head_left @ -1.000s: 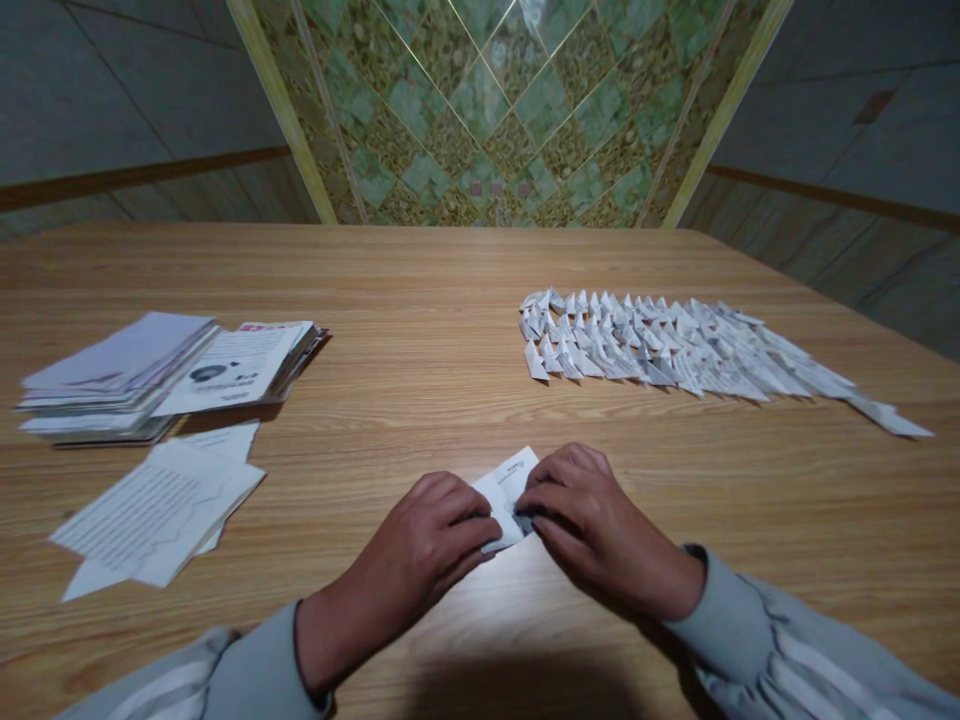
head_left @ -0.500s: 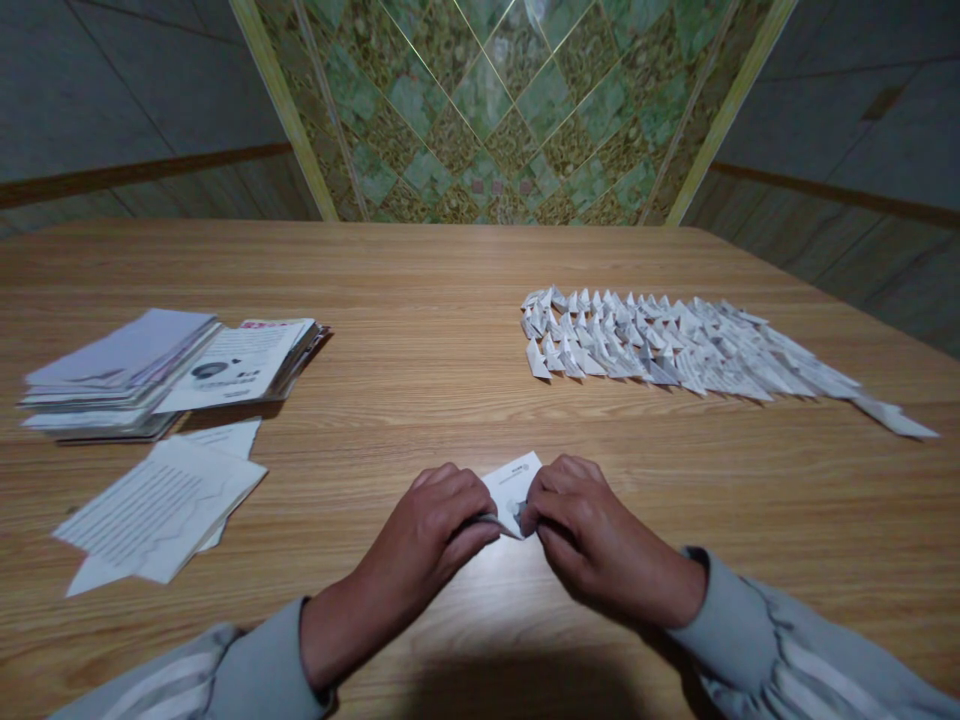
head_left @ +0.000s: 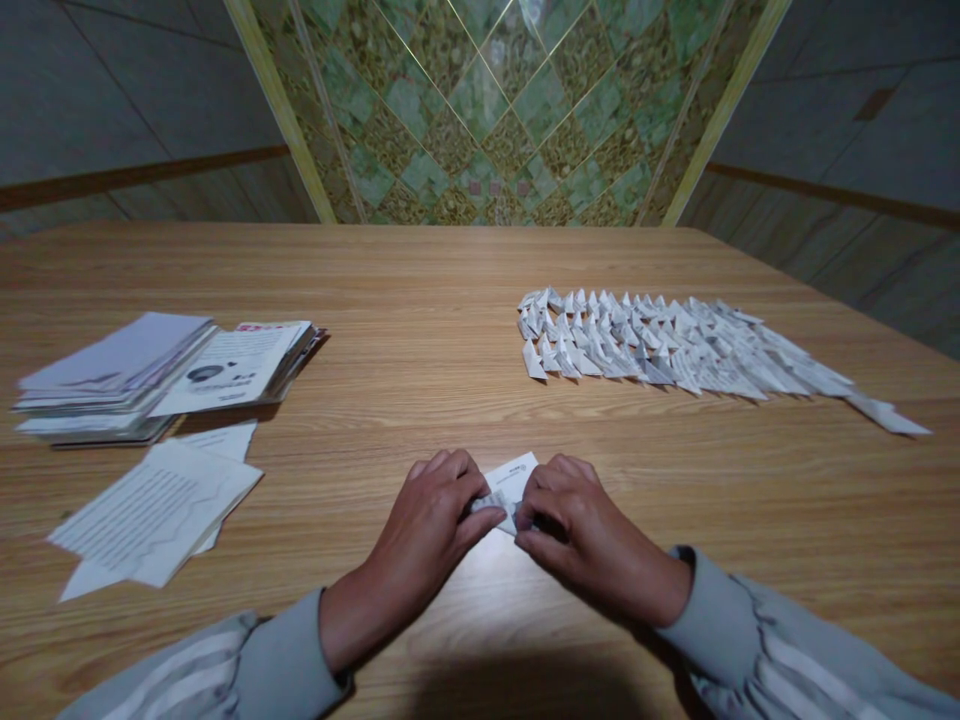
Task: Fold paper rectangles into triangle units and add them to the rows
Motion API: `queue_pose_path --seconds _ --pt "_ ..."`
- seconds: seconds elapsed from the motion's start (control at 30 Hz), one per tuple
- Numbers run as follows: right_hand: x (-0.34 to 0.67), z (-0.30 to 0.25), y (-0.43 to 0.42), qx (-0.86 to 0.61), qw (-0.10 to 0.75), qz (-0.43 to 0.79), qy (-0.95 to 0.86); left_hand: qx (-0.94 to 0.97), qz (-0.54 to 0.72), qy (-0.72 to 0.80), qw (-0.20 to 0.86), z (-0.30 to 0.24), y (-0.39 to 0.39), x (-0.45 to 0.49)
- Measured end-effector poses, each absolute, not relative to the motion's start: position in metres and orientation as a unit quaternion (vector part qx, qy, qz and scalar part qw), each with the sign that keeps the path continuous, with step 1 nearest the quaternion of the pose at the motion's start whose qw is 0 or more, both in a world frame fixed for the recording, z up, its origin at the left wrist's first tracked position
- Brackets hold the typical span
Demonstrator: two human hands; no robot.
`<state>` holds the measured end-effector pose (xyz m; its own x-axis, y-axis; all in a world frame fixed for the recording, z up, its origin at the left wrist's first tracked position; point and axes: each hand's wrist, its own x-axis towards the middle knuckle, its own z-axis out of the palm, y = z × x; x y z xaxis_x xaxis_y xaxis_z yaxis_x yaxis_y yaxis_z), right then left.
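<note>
A small printed paper piece (head_left: 509, 482) lies on the wooden table (head_left: 420, 290) near its front edge. My left hand (head_left: 435, 515) pinches its left side with curled fingers. My right hand (head_left: 574, 525) pinches its right side, fingertips close to those of the left. Most of the paper is hidden under both hands; only its upper corner shows between them. Grey striped sleeves cover both forearms.
Rows of several folded white paper pieces (head_left: 660, 345) lie at the right. A stack of booklets and sheets (head_left: 157, 370) sits at the left, with loose printed sheets (head_left: 157, 505) in front of it. A green patterned wall panel (head_left: 495, 100) stands behind the table.
Both hands have drawn closer together over the paper, covering more of it. The left hand has shifted slightly up and right. The paper shows less of its surface.
</note>
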<state>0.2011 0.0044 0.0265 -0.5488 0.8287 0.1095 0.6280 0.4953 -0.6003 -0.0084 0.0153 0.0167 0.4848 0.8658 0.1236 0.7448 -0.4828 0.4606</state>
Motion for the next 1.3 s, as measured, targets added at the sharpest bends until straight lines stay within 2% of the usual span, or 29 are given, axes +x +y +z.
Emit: queue_pose_path --seconds 0.37,0.73,1.3 --pt "0.208 0.029 0.009 -0.435 0.196 0.279 -0.833 0.844 0.136 0.495 0.152 0.019 0.014 -0.005" --pt "0.198 0.025 0.005 -0.464 0.196 0.243 -0.829 0.848 0.138 0.493 0.137 0.016 0.014 -0.005" --pt "0.199 0.018 0.003 -0.465 0.214 0.249 -0.822 0.813 0.218 0.5 0.202 0.015 0.017 -0.012"
